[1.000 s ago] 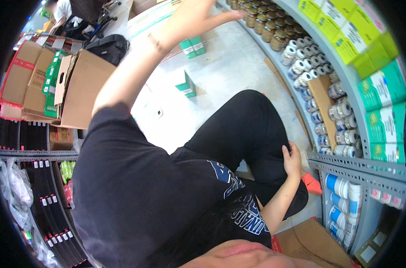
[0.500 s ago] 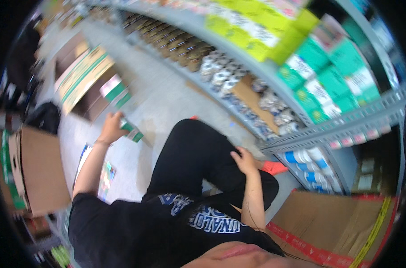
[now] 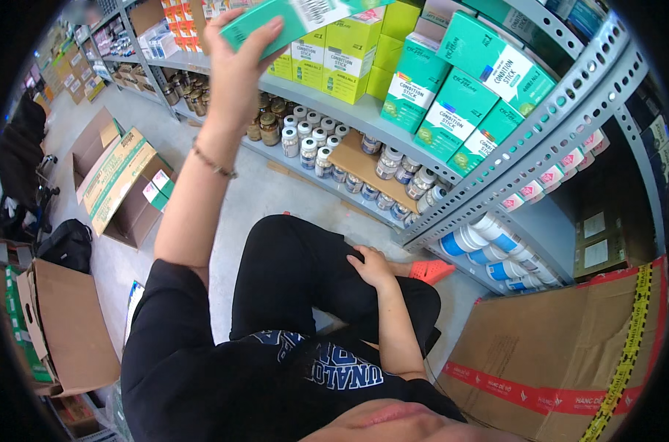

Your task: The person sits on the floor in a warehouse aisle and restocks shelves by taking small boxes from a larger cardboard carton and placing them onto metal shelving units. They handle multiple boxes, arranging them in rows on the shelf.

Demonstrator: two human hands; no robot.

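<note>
My left hand (image 3: 233, 70) is raised at the top of the view, in front of the shelf. Its thumb and fingers grip a flat green carton (image 3: 279, 23) with a white panel, partly cut off by the upper edge. Behind that carton stand several lime-green cartons (image 3: 349, 55) on the upper shelf. To their right, green-and-white cartons (image 3: 456, 110) are stacked. My right hand (image 3: 371, 267) rests on my bent knee (image 3: 312, 254) with its fingers stretched out, holding nothing.
Lidded bottles and jars (image 3: 316, 140) line the lower shelf. An open cardboard box (image 3: 124, 188) with a green-and-white carton (image 3: 157, 190) lies on the floor at left. Another cardboard box (image 3: 73, 324) stands nearer. A large red-taped box (image 3: 540, 353) is at right, beside the perforated shelf post (image 3: 526, 125).
My left hand has lifted the green carton from low over the floor at left, up and rightward to the upper shelf. My right hand stays on my knee.
</note>
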